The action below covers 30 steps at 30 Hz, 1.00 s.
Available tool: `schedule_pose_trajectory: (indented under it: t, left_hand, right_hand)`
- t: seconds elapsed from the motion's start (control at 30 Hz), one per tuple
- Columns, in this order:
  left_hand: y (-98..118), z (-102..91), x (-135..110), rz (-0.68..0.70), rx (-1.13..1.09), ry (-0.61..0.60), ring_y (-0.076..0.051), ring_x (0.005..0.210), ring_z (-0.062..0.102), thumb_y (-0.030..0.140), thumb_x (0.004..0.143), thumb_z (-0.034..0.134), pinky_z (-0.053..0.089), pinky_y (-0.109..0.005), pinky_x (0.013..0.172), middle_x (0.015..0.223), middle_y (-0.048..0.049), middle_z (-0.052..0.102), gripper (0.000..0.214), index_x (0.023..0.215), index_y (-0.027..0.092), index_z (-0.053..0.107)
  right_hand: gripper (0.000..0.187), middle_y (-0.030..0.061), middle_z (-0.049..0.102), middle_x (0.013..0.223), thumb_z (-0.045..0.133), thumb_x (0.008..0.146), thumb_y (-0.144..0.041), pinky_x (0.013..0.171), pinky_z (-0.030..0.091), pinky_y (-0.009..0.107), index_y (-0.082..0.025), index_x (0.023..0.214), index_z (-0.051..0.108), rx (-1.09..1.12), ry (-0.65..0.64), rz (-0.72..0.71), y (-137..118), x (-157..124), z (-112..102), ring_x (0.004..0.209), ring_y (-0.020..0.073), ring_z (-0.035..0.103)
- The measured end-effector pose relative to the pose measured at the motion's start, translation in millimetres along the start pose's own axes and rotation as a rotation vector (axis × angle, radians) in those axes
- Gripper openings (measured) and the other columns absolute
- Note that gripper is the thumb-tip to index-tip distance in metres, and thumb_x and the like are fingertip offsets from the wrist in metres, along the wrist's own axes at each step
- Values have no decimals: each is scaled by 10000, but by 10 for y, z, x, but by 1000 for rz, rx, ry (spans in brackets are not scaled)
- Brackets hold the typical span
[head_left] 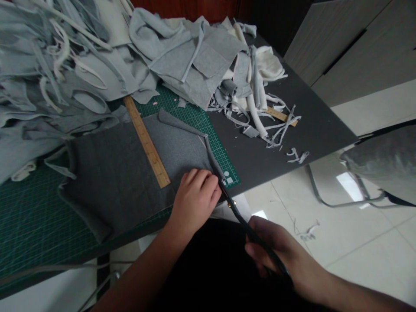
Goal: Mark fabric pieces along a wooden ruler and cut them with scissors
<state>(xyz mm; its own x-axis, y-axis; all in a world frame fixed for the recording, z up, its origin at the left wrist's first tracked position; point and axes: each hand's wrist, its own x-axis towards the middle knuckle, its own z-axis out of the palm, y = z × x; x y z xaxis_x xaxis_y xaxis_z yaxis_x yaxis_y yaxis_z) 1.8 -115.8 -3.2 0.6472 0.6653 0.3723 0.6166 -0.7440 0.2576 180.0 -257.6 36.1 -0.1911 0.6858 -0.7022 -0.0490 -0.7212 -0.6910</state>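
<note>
A dark grey piece of fabric (110, 182) lies spread over the green cutting mat (29, 225), its right edge curled up. My left hand (197, 193) presses on the fabric's near right corner, fingers bent and held together around the cloth. In my right hand (273, 247) are black-handled scissors (238, 214), gripped by the handles. Their blades reach the fabric edge right beside my left fingers and are partly hidden there. A wooden ruler (147, 147) lies across the fabric, just beyond my left hand.
Heaped grey fabric pieces (182, 52) cover the table's back and left. Loose cut strips (260, 117) and a second wooden ruler (279, 116) lie on the dark tabletop (328, 130). A metal-framed chair (383, 160) stands right; scraps (307, 234) litter the tiled floor.
</note>
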Motion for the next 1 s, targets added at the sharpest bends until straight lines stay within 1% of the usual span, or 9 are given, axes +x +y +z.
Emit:
schedule_pose_trajectory:
  t: [0.1, 0.17, 0.27, 0.33, 0.43, 0.53, 0.67, 0.87, 1.0]
  left_hand:
    - [-26, 12, -5, 17, -65, 15, -232, 875, 623, 100, 944, 586, 530, -382, 821, 880, -48, 687, 157, 828, 201, 617]
    - [-39, 21, -19, 1, -121, 36, -218, 860, 624, 82, 926, 603, 523, -360, 804, 866, -38, 677, 166, 814, 205, 596]
    - [-46, 21, -47, -99, -177, 96, -188, 769, 612, 83, 908, 626, 498, -322, 716, 776, -13, 632, 232, 758, 219, 513]
    - [-44, 11, -56, -140, -196, 120, -174, 733, 602, 74, 893, 628, 478, -306, 679, 748, 1, 610, 243, 757, 223, 494]
    - [-40, -3, -51, -107, -201, 109, -174, 761, 605, 39, 860, 625, 478, -301, 701, 778, 2, 618, 201, 805, 213, 540]
    - [-39, -5, -42, -72, -192, 89, -179, 778, 604, 39, 868, 620, 477, -302, 719, 786, -2, 622, 187, 814, 210, 566]
    - [-36, 5, -40, -95, -172, 96, -194, 795, 611, 39, 858, 635, 480, -316, 728, 807, -17, 642, 157, 862, 192, 600]
    - [-36, 3, -33, -71, -171, 84, -206, 801, 598, 30, 865, 612, 492, -338, 741, 791, -26, 637, 167, 810, 187, 600]
    - [-44, 6, -33, -37, -179, 90, -210, 812, 595, 45, 881, 607, 501, -348, 746, 810, -34, 652, 173, 791, 192, 588]
  right_hand:
    - [544, -69, 484, 654, 806, 773, -644, 528, 346, 222, -205, 860, 497, 0, 8, 2, -28, 13, 1, 568, 88, 447]
    - [532, -73, 473, 637, 806, 782, -629, 515, 321, 219, -205, 848, 490, 1, 4, 3, -40, 15, 4, 559, 82, 433]
    - [524, -76, 472, 633, 810, 787, -611, 501, 297, 214, -207, 847, 480, 33, -20, 6, -39, 11, 7, 553, 75, 410]
    - [522, -76, 474, 640, 815, 785, -604, 498, 298, 211, -208, 852, 482, 51, -27, 9, -33, 9, 4, 550, 72, 405]
    - [521, -74, 475, 650, 816, 786, -601, 501, 310, 210, -207, 853, 482, 49, -27, 9, -28, 16, -6, 555, 72, 417]
    - [515, -71, 480, 652, 808, 795, -599, 504, 319, 209, -206, 856, 481, 41, -27, 6, -25, 32, -14, 560, 74, 428]
    - [500, -75, 478, 653, 807, 797, -587, 483, 333, 202, -203, 865, 493, 32, -15, 12, -9, 46, -6, 535, 67, 421]
    - [477, -82, 478, 610, 812, 789, -555, 458, 314, 185, -201, 844, 498, 50, -4, 27, 3, 60, 16, 501, 55, 404]
    - [449, -88, 475, 588, 786, 789, -545, 434, 328, 185, -209, 844, 492, 29, 11, 45, 14, 89, 9, 466, 61, 428]
